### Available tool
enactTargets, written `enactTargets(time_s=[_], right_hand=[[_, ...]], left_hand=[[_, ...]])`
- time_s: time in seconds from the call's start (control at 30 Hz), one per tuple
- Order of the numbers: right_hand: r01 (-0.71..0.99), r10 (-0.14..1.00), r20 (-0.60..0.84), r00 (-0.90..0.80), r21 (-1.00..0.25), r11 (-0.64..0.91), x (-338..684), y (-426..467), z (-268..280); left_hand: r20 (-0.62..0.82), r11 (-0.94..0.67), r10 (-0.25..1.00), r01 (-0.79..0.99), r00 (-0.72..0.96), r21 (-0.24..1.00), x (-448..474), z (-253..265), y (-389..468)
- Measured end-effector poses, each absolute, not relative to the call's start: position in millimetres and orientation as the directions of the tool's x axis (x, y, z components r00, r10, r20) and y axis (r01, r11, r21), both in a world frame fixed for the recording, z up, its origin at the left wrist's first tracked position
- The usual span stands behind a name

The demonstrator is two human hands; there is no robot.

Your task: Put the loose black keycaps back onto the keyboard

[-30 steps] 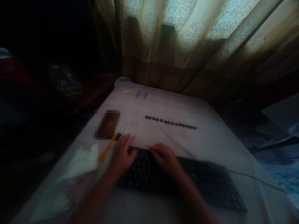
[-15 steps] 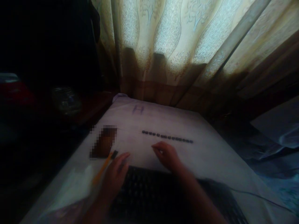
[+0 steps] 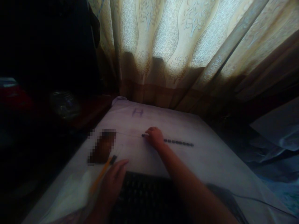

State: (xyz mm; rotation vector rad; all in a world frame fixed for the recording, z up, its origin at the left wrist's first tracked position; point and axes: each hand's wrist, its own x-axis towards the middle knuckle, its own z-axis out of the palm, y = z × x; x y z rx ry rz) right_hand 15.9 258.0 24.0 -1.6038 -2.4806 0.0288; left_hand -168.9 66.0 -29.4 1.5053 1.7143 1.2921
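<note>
black, hard plastic by the look of it: small keycap-like blocks [image 3: 179, 143] in a thin row on the pale cloth [image 3: 210, 161] of the table [image 3: 158, 109], about midway between left and right edges, running roughly in line with the far edge. part of row hidden behind right hand [image 3: 154, 137]. end block [image 3: 143, 135] just beside the fingertips, at the row's left end. right fingers bent down over that end; can't make out whether pinching anything.

left hand [image 3: 114, 176] nearer the left edge, between yellow-orange tool [image 3: 101, 175] and left end of keyboard [image 3: 144, 189]; fingers loosely stretched, nothing seen in them. keyboard on the near side, too dark to read single keys.

handling, as a guess: very light, rigid, not fragile under a finger pinch. smooth faces, so likely to slip or flick out if squeezed off-centre. cloth probably good for some drag, but creases apt to tilt a block.

best hold: thumb and index on opposite side walls, low down, straight from above. little gap to neighbours, so better to grip on the near and far faces. keep knuckles high; easy to knock the line askew.
</note>
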Motion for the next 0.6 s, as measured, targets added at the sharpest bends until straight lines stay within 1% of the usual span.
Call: enactTargets(time_s=[0.17,0.33,0.47,0.6], right_hand=[[0.892,0.894,0.108,-0.436,-0.076,0.445,10.5,263.2,20.7],[0.886,0.886,0.092,-0.454,-0.058,0.46,4.7,264.6,18.8],[0.886,0.887,0.112,-0.448,-0.08,0.457,-0.6,263.2,23.1],[0.877,0.884,0.162,-0.438,-0.138,0.46,1.5,242.8,32.5]], left_hand=[[0.225,-0.095,0.946,0.463,-0.235,0.881,-169.0,-29.9,64.9],[0.222,-0.088,0.944,0.463,-0.245,0.882,-167.7,-27.2,64.5],[0.225,-0.089,0.944,0.468,-0.242,0.879,-165.4,-24.1,64.4],[0.254,-0.116,0.938,0.475,-0.237,0.873,-163.6,-21.0,63.3]])
